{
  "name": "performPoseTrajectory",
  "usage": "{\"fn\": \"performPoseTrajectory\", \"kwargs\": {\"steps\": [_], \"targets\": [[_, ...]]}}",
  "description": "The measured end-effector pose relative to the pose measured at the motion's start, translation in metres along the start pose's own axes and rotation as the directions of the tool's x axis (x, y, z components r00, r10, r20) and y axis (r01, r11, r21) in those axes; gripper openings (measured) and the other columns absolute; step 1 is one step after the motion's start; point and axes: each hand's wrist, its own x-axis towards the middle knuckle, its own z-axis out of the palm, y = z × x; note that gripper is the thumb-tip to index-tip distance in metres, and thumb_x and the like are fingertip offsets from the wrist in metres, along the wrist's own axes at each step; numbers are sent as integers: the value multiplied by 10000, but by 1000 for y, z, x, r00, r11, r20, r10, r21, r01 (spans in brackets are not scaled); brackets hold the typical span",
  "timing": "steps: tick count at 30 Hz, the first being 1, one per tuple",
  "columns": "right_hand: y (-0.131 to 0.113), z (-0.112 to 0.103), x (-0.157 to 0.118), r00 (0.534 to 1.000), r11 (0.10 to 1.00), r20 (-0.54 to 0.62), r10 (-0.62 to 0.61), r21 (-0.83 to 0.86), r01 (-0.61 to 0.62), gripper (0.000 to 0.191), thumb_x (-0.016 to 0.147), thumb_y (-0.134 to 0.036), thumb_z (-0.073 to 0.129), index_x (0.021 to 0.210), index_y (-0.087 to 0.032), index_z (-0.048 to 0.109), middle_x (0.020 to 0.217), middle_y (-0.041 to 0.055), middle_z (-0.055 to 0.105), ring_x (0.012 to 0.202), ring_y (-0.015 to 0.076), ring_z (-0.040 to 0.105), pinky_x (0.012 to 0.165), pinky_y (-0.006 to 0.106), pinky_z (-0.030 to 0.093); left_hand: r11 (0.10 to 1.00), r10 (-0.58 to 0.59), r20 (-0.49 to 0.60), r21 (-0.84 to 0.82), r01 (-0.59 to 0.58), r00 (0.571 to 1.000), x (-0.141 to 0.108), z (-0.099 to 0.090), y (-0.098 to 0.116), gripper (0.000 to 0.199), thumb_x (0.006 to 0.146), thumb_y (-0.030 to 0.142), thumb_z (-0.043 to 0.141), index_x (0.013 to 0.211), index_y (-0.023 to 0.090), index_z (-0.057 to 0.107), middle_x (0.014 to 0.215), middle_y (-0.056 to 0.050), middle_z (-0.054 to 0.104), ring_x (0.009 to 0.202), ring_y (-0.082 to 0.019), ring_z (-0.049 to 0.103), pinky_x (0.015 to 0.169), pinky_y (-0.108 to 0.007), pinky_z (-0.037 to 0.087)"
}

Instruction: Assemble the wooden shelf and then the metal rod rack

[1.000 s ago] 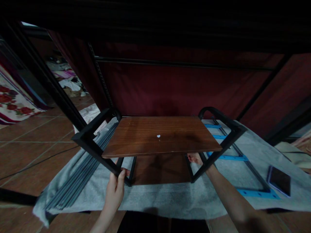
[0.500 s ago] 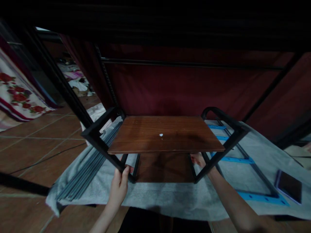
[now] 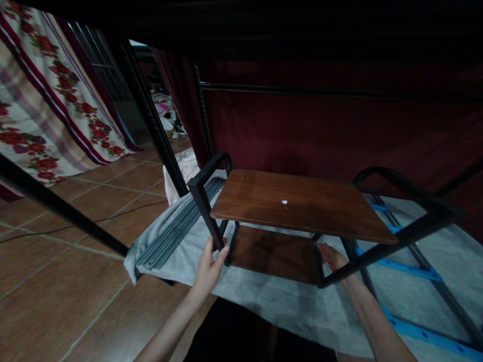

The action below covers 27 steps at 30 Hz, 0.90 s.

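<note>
A small two-tier shelf with brown wood-grain boards (image 3: pixel 302 206) and a black metal frame stands on a grey cloth (image 3: pixel 264 294). A white heart-shaped spot (image 3: pixel 284 202) marks the upper board. My left hand (image 3: pixel 209 266) is closed on the lower part of the left side frame, thumb along its front. Reaching behind the slanted bar of the right side frame, my right hand (image 3: pixel 334 259) has its fingers against the frame's inner upright; the frame partly covers this hand. The lower board (image 3: pixel 275 254) lies between both hands.
Grey rods (image 3: pixel 179 226) lie bundled on the cloth at left. At right are dark bars with blue crosspieces (image 3: pixel 411 269). Black posts (image 3: pixel 151 120) and a dark red curtain (image 3: pixel 302 130) surround the spot. A floral cloth (image 3: pixel 75 105) hangs beyond the tiled floor (image 3: pixel 49 281).
The view has swung to the left, so the shelf appears farther right and angled. Both hands stay at the same side frames. The phone at right has left the view.
</note>
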Motion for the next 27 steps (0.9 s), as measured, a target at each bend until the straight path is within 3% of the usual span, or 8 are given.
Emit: {"fn": "performPoseTrajectory", "kwargs": {"steps": [2,4,9,13,19,21,24,27], "targets": [[7,-4,0,991,992,-55,125,39,-123,342,724,-501,697,905,-211,710,960,131,728,962,297,670,822,411,513,1000,-3,1,4,3,1000,-2,0,-5,426,868,430,609,1232,225,523,1126,-75,653,1092,-231,615,973,-387,482],[11,-7,-2,980,980,-64,190,77,-185,311,743,-459,692,932,-213,714,1021,122,729,999,273,671,820,366,530,1000,-8,3,3,8,1000,-5,1,-10,459,860,433,618,1256,228,507,1184,-87,635,1133,-235,601,985,-387,481],[12,-13,-8,968,954,-55,246,188,-232,174,749,-311,714,901,-226,723,879,59,748,759,180,698,617,247,573,999,-21,56,32,19,998,-10,1,-20,479,866,418,612,1290,226,500,1271,-101,614,1233,-250,560,1071,-409,427],[14,-21,-12,948,902,-53,314,327,-281,153,727,-204,722,879,-204,731,816,64,756,694,175,709,570,229,600,1000,-25,93,19,23,995,-12,-1,-23,525,888,384,582,1378,239,459,1382,-103,567,1309,-250,511,1128,-422,371],[28,-35,-22,972,920,-25,234,330,-212,171,792,-198,688,957,-199,737,933,78,773,824,181,738,720,236,627,956,-123,205,-239,171,971,-13,-15,-30,626,794,267,614,1405,231,488,1475,-82,516,1381,-277,443,1158,-427,341],[31,-37,-24,975,926,-28,222,320,-202,187,807,-216,682,985,-208,737,985,69,772,870,169,737,748,219,617,923,-185,152,-312,225,971,-6,-21,-38,634,767,287,628,1387,213,518,1454,-75,540,1371,-293,452,1137,-427,371],[32,-32,-25,975,927,-8,222,311,-208,236,794,-263,699,1025,-238,736,1081,50,761,986,178,720,753,214,610,897,-319,50,-308,318,947,17,-23,-56,588,764,388,654,1314,189,588,1366,-76,613,1309,-304,511,1084,-408,422],[31,-20,-24,984,948,-15,175,270,-165,262,747,-314,730,1001,-251,748,1147,51,743,1119,226,673,772,250,616,868,-432,77,-234,437,899,46,-9,-77,521,732,443,701,1159,146,668,1158,-111,710,1174,-314,599,973,-394,490]]}}
